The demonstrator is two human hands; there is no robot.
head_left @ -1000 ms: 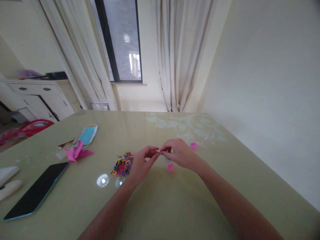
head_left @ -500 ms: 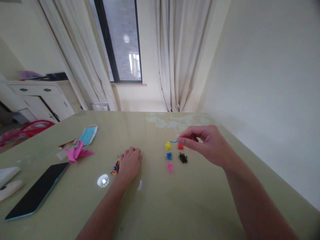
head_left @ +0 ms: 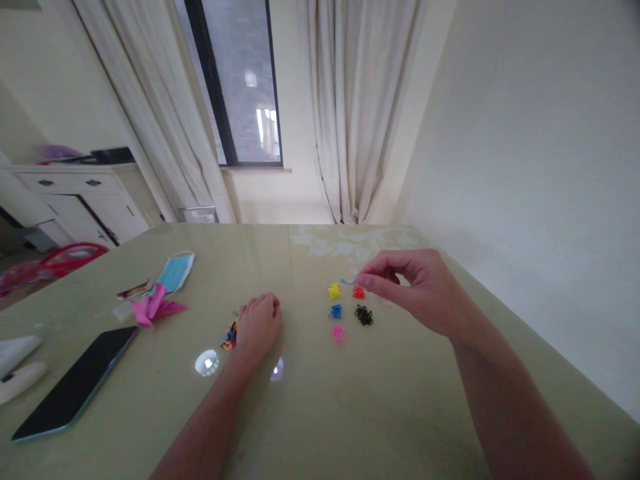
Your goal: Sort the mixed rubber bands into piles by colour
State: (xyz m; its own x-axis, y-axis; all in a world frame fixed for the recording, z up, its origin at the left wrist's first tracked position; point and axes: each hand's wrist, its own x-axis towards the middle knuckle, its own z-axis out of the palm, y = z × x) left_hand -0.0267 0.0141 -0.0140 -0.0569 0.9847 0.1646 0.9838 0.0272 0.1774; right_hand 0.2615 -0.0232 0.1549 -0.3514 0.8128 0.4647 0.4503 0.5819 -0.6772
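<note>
The table [head_left: 310, 413] lies before the window [head_left: 247, 87]. At its left lies the tablet [head_left: 75, 383]; beyond it, the folded piece [head_left: 156, 305], then the face mask [head_left: 175, 272]. Left of centre, the mixed pile [head_left: 230, 337] shows at the left side of the left hand [head_left: 259, 325]. Right of this hand, three small piles [head_left: 335, 311] form a near-to-far column; two more piles [head_left: 364, 315] lie right of its middle and far members. The right hand [head_left: 417, 290] is right of the column, a band [head_left: 347, 281] at its fingertips.

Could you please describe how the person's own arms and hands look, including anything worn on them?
Both the left hand and the right hand are bare, without gloves. No sleeve, watch or bracelet shows on the left forearm or the right forearm. I see no rings, but some fingers are partly hidden.
</note>
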